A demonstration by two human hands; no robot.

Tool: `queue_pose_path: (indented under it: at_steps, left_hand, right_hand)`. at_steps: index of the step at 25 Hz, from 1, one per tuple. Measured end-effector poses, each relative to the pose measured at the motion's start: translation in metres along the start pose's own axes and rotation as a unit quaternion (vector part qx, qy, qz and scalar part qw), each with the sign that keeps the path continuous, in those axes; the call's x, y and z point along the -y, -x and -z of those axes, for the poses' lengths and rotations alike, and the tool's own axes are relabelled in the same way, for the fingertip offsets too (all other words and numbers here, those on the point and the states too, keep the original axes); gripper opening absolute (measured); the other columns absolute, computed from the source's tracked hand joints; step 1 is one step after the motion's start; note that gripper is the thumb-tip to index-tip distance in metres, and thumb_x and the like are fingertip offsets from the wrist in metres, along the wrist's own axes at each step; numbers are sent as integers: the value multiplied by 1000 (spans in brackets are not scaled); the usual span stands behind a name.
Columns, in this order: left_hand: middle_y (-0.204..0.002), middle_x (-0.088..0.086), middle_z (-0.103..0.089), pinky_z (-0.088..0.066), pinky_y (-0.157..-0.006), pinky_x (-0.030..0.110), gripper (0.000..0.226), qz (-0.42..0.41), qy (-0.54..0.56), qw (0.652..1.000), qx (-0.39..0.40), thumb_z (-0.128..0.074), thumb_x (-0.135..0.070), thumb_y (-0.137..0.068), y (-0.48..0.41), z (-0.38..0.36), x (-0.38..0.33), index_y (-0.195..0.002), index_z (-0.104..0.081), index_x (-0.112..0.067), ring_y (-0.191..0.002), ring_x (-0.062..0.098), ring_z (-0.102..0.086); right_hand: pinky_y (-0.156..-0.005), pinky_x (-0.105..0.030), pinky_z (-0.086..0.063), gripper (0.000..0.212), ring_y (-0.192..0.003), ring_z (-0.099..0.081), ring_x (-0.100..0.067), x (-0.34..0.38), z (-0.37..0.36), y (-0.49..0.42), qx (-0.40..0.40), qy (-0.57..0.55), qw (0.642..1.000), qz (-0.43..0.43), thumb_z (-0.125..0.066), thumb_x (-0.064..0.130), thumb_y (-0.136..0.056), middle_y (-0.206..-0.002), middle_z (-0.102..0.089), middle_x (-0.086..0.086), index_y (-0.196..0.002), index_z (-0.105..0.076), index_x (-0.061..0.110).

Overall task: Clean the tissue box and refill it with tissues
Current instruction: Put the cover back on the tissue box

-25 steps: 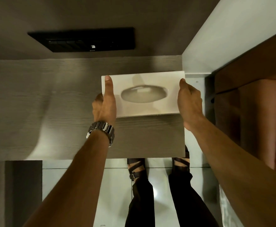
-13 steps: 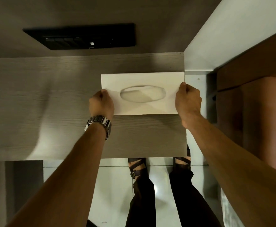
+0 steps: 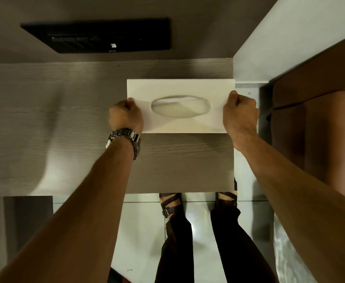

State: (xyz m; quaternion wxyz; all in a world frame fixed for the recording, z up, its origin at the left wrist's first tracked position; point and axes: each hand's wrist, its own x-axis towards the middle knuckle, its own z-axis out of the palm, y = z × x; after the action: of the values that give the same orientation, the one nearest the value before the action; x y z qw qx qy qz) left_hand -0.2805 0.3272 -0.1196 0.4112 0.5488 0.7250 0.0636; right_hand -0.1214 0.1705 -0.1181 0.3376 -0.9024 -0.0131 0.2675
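Left thumb now tucked, tissue box [image 3: 180,86] on wood-grain shelf [image 3: 55,123]

A grey wood-grain desk [image 3: 44,127] stood against a dark wall, where a black panel [image 3: 104,35] with a row of switches was mounted. A metal-link wristwatch [image 3: 126,137] caught the light. Below the desk edge, dark strapped sandals [image 3: 170,203] and black trousers [image 3: 177,242] stood on a pale glossy floor [image 3: 143,231].
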Motion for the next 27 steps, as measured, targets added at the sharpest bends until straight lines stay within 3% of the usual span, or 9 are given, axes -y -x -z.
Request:
queue_pose_path:
  at_steps: [3,5,8,11,15,19,22,27]
  left_hand:
    - [-87,3,-63,-40,-68,26,31,-16,6,1000,8,-45,-28,-99,0,5,-1,-86,-67,-11,-82,24,-56]
    - [-79,-1,-59,-40,-68,28,31,-33,13,999,4,-45,-29,-99,4,6,2,-79,-62,-15,-81,25,-56]
    - [-84,1,-60,-40,-73,30,28,-47,8,999,-7,-44,-32,-100,6,4,9,-81,-59,-19,-82,25,-56]
    - [-78,-6,-57,-38,-64,22,26,-45,18,999,-5,-43,-33,-101,4,1,8,-85,-58,-20,-74,15,-55]
    - [-102,6,-66,-41,-77,29,29,-41,25,999,-3,-44,-34,-100,-8,-3,1,-99,-66,-15,-92,26,-59]
    - [-120,15,-67,-39,-79,29,38,-37,-35,999,-4,-44,-35,-100,-15,-7,5,-115,-67,-8,-109,34,-61]
    - [-120,16,-66,-42,-81,33,40,-40,-33,999,12,-42,-36,-102,-15,-8,11,-117,-64,-7,-110,35,-60]
    - [-118,19,-66,-47,-86,39,40,-37,-30,999,14,-42,-36,-102,-9,-6,17,-115,-64,-6,-110,38,-60]
  right_hand:
    - [-81,-30,-56,34,-83,-63,-11,2,7,-1,32,-20,999,-10,-39,32,-107,-102,-67,-3,-100,-65,11]
    - [-85,-35,-59,35,-87,-66,-16,1,10,1,29,-39,999,-3,-40,31,-107,-96,-67,0,-99,-65,9]
    - [-83,-35,-60,37,-82,-67,-12,-1,10,5,1,-44,999,19,-41,32,-107,-86,-66,4,-96,-67,7]
    - [-86,-37,-61,39,-84,-68,-13,5,9,2,-11,-39,999,26,-41,35,-106,-92,-68,2,-97,-68,7]
    - [-85,-39,-60,40,-83,-66,-16,9,5,-5,-8,-15,1000,10,-42,36,-106,-80,-61,4,-88,-65,9]
    - [-73,-27,-55,43,-68,-60,-9,2,2,-10,6,19,1000,2,-43,37,-106,-71,-58,5,-83,-64,8]
    - [-57,-15,-41,44,-59,-54,-7,-2,0,-9,14,49,998,22,-44,39,-106,-64,-54,6,-76,-59,11]
    - [-52,-16,-35,48,-55,-51,-7,-5,5,-4,20,39,998,33,-44,39,-106,-61,-51,5,-62,-47,20]
